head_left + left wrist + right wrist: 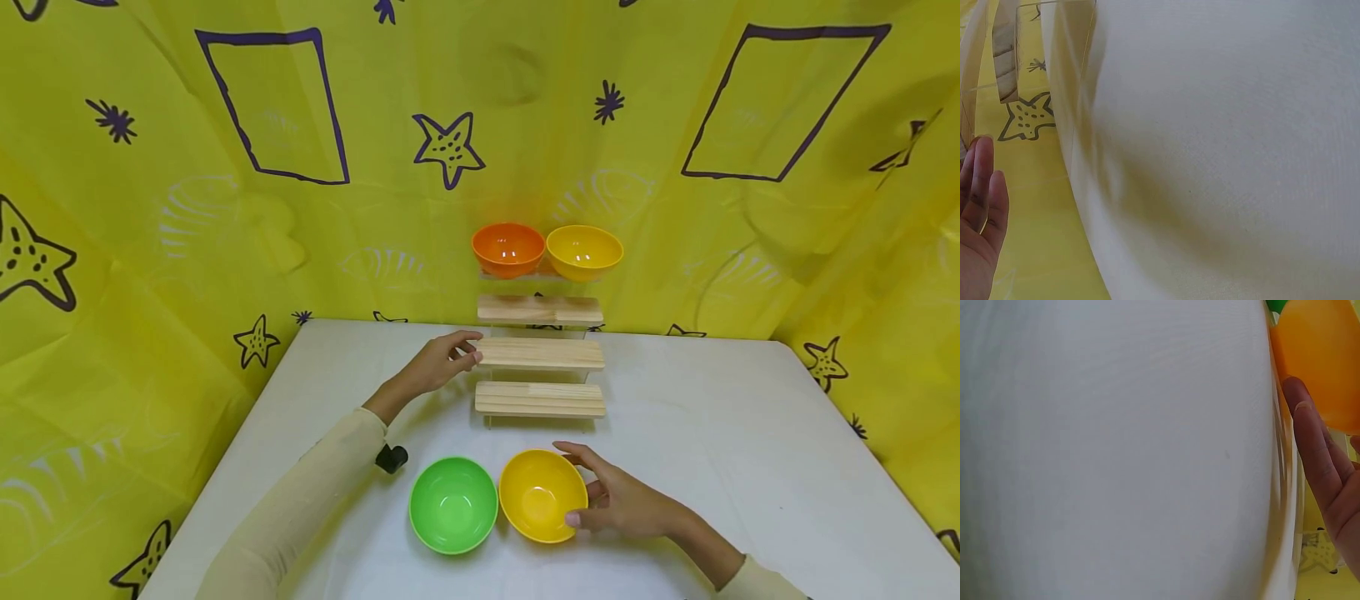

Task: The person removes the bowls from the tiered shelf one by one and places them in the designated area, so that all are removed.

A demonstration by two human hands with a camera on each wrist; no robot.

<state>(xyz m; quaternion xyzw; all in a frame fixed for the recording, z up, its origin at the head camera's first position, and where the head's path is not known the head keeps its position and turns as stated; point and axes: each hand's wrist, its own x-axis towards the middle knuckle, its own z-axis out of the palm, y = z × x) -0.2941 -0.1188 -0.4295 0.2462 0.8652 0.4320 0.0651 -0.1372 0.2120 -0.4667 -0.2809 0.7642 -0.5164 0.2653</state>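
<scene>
A tiered stand with several wooden steps (540, 354) on clear supports stands mid-table. My left hand (442, 362) is at the left end of one step, its fingertips touching the wood. The left wrist view shows the fingers (984, 169) of that hand nearly straight. On the table before the stand, a green bowl (453, 506) and a yellow bowl (536, 492) sit upright side by side. My right hand (615, 496) holds the yellow bowl by its right side, thumb at the near rim. In the right wrist view, fingers (1313, 440) lie along the bowl's outer wall (1322, 362).
On the top step are an orange bowl (508, 250) and a second yellow bowl (585, 252). White cloth covers the table (697, 417). Yellow sheeting (360, 200) with drawn stars and fish hangs behind and at both sides. A black piece (392, 458) sits at the left sleeve.
</scene>
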